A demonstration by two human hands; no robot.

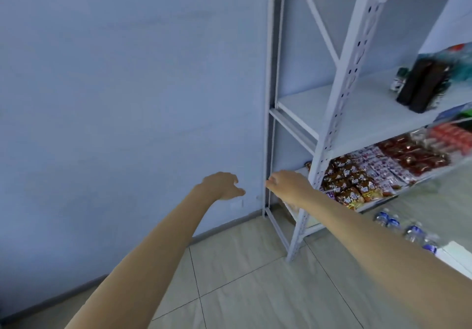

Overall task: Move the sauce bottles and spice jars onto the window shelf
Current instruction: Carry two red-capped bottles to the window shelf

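Both hands were empty in the head view: the left hand point(222, 185) reached forward toward the blue wall point(127, 98) with fingers loosely spread, and the right hand point(286, 184) stretched beside it, fingers relaxed, just in front of the corner post of the white metal rack point(342, 93), a pose I judged to be reaching or steadying rather than grasping. Dark sauce bottles point(421, 86) and a small spice jar point(398, 79) stood blurred on the rack's middle shelf, well apart from both hands, while snack packets point(357, 183) filled the shelf below and water bottles point(408, 231) sat on the tiled floor point(242, 290); no window shelf showed.
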